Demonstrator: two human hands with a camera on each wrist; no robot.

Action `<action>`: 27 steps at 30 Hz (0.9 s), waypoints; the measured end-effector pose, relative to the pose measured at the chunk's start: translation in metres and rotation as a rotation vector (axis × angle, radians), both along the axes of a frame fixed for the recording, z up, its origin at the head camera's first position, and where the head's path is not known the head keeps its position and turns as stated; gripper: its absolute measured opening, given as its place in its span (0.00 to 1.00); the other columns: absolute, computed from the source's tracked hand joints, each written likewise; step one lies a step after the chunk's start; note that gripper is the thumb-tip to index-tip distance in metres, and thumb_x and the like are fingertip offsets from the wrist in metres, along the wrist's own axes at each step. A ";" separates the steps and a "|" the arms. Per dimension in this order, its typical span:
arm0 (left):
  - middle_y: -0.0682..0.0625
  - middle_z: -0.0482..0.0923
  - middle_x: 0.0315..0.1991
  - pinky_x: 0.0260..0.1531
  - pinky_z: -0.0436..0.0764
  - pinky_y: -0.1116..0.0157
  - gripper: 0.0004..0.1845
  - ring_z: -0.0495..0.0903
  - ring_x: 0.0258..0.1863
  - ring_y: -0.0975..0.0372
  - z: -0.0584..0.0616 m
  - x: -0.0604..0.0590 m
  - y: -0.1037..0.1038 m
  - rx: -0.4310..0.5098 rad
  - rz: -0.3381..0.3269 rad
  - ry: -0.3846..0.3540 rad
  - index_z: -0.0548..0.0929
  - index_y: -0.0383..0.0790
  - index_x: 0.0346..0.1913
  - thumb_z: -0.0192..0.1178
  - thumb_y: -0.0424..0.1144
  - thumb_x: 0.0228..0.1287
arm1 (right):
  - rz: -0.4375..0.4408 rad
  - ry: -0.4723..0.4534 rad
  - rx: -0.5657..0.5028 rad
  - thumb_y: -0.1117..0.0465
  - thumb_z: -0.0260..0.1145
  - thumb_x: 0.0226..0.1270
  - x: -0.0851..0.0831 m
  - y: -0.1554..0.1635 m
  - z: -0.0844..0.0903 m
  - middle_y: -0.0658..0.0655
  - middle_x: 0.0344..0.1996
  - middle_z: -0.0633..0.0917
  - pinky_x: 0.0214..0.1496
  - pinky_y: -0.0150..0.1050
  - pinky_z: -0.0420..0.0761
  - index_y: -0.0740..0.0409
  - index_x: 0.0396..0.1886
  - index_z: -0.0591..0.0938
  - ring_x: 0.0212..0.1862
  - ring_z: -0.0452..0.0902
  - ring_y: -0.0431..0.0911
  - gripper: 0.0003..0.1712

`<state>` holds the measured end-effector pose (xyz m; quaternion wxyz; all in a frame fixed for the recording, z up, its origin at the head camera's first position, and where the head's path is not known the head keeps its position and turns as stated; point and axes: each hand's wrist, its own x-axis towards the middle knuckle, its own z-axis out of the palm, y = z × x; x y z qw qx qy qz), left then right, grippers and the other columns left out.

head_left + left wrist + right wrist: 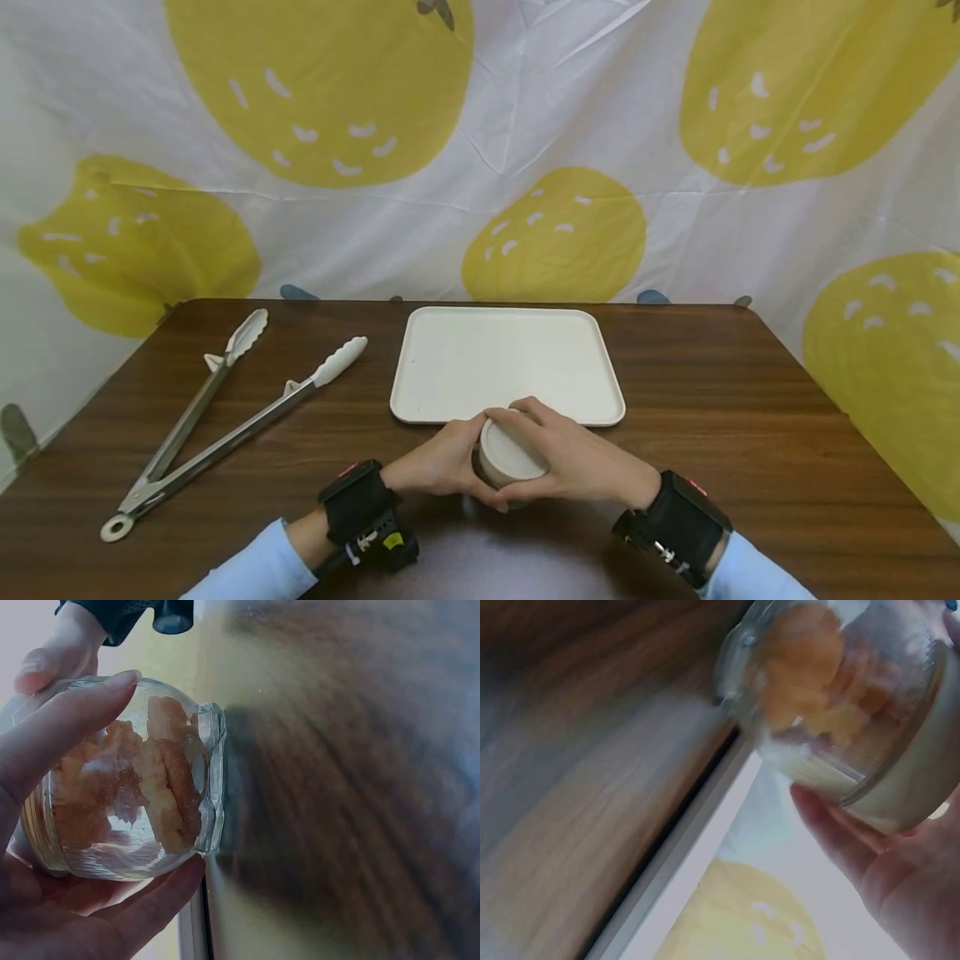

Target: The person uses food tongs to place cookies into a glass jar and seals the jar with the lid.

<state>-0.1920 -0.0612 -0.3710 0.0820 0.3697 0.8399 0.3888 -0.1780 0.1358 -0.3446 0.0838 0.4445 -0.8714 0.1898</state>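
A glass jar point(112, 825) with a pale lid point(513, 454) stands between both hands, just in front of the white tray. Orange-brown pieces point(176, 780) with rough edges show through its glass. My left hand point(442, 460) grips the jar from the left, its thumb and fingers round the glass body. From the right, the right hand point(573, 454) holds the lid, thumb on the near side and fingers on the far side. In the left wrist view the jar's base is right at the tabletop.
Behind the jar lies a white rectangular tray point(502, 358). Long metal tongs point(232, 438) with white tips lie spread on the left of the dark wooden table point(712, 400). A curtain point(570, 100) with yellow fruit prints hangs behind the table.
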 end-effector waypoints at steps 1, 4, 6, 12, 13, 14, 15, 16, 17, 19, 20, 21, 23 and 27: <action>0.48 0.71 0.52 0.50 0.67 0.63 0.50 0.70 0.50 0.60 0.000 0.000 0.000 0.002 0.000 0.004 0.59 0.38 0.62 0.75 0.44 0.32 | 0.003 -0.005 0.002 0.35 0.64 0.46 -0.001 0.001 0.000 0.48 0.46 0.70 0.41 0.32 0.72 0.50 0.63 0.64 0.43 0.70 0.38 0.45; 0.48 0.71 0.52 0.50 0.68 0.63 0.50 0.70 0.50 0.60 0.001 0.001 0.001 0.019 0.000 0.018 0.59 0.38 0.61 0.76 0.44 0.32 | -0.003 -0.005 0.013 0.35 0.63 0.48 -0.002 0.001 0.000 0.48 0.44 0.71 0.36 0.30 0.73 0.50 0.63 0.64 0.38 0.72 0.39 0.45; 0.47 0.71 0.51 0.50 0.68 0.63 0.50 0.70 0.50 0.59 0.001 0.002 0.002 0.024 0.005 0.027 0.60 0.37 0.61 0.76 0.44 0.31 | -0.018 0.001 0.009 0.35 0.63 0.49 -0.002 0.001 -0.001 0.49 0.43 0.71 0.34 0.30 0.73 0.50 0.62 0.64 0.36 0.73 0.40 0.44; 0.45 0.72 0.50 0.49 0.68 0.62 0.48 0.71 0.48 0.58 0.002 0.004 0.004 0.027 0.031 0.051 0.62 0.35 0.58 0.76 0.43 0.30 | -0.060 0.079 -0.025 0.38 0.65 0.48 0.002 -0.001 -0.004 0.52 0.42 0.72 0.30 0.31 0.73 0.54 0.60 0.67 0.33 0.75 0.42 0.42; 0.45 0.72 0.49 0.48 0.69 0.62 0.47 0.71 0.48 0.58 0.001 0.004 0.004 0.026 0.033 0.053 0.63 0.35 0.58 0.76 0.43 0.30 | -0.068 0.096 -0.031 0.38 0.65 0.48 0.003 -0.002 -0.004 0.52 0.41 0.73 0.30 0.31 0.73 0.54 0.60 0.67 0.32 0.75 0.42 0.42; 0.45 0.72 0.49 0.48 0.69 0.62 0.47 0.71 0.48 0.58 0.001 0.004 0.004 0.025 0.036 0.056 0.63 0.35 0.57 0.76 0.43 0.30 | -0.081 0.113 -0.035 0.38 0.65 0.47 0.004 -0.003 -0.005 0.52 0.41 0.73 0.29 0.31 0.73 0.54 0.59 0.68 0.32 0.74 0.42 0.42; 0.45 0.72 0.48 0.48 0.69 0.62 0.46 0.72 0.47 0.58 0.001 0.004 0.004 0.023 0.039 0.058 0.64 0.35 0.56 0.76 0.43 0.30 | -0.093 0.128 -0.039 0.39 0.65 0.47 0.005 -0.004 -0.005 0.52 0.40 0.73 0.29 0.32 0.73 0.55 0.58 0.68 0.32 0.74 0.42 0.41; 0.46 0.73 0.48 0.47 0.69 0.63 0.45 0.72 0.47 0.58 0.000 0.004 0.004 0.022 0.041 0.058 0.64 0.35 0.55 0.76 0.43 0.30 | -0.104 0.141 -0.042 0.39 0.65 0.46 0.006 -0.005 -0.005 0.52 0.39 0.73 0.28 0.32 0.73 0.55 0.58 0.69 0.31 0.74 0.42 0.41; 0.46 0.73 0.47 0.47 0.70 0.63 0.45 0.72 0.46 0.58 0.000 0.004 0.004 0.021 0.043 0.056 0.64 0.35 0.55 0.76 0.43 0.30 | -0.117 0.155 -0.047 0.39 0.66 0.46 0.007 -0.006 -0.006 0.52 0.38 0.73 0.28 0.32 0.73 0.56 0.58 0.69 0.30 0.73 0.41 0.41; 0.46 0.73 0.47 0.46 0.70 0.63 0.44 0.72 0.46 0.58 0.000 0.004 0.004 0.023 0.048 0.054 0.65 0.35 0.55 0.76 0.43 0.30 | -0.149 0.175 -0.051 0.39 0.66 0.45 0.009 -0.008 -0.007 0.53 0.37 0.74 0.28 0.32 0.73 0.57 0.57 0.70 0.29 0.72 0.41 0.41; 0.46 0.73 0.47 0.46 0.71 0.63 0.44 0.73 0.46 0.58 -0.001 0.004 0.004 0.023 0.051 0.053 0.65 0.35 0.54 0.76 0.43 0.30 | -0.168 0.184 -0.054 0.39 0.66 0.45 0.010 -0.009 -0.008 0.53 0.36 0.74 0.27 0.33 0.73 0.57 0.56 0.70 0.28 0.72 0.41 0.41; 0.46 0.73 0.47 0.45 0.71 0.63 0.44 0.73 0.46 0.58 -0.001 0.004 0.004 0.024 0.055 0.049 0.65 0.35 0.54 0.76 0.43 0.30 | -0.186 0.190 -0.056 0.39 0.66 0.45 0.011 -0.010 -0.008 0.54 0.36 0.74 0.26 0.33 0.73 0.58 0.56 0.71 0.27 0.72 0.42 0.41; 0.46 0.74 0.46 0.44 0.71 0.64 0.43 0.73 0.45 0.58 -0.001 0.004 0.004 0.027 0.062 0.043 0.66 0.35 0.54 0.76 0.43 0.30 | -0.230 0.206 -0.055 0.38 0.66 0.44 0.014 -0.013 -0.009 0.55 0.35 0.74 0.25 0.33 0.73 0.58 0.56 0.71 0.25 0.72 0.42 0.42; 0.47 0.74 0.45 0.44 0.72 0.65 0.42 0.74 0.44 0.59 -0.001 0.004 0.004 0.025 0.073 0.041 0.67 0.36 0.52 0.76 0.43 0.30 | -0.304 0.239 -0.046 0.37 0.67 0.44 0.018 -0.017 -0.011 0.57 0.34 0.75 0.22 0.35 0.73 0.58 0.54 0.72 0.22 0.73 0.45 0.42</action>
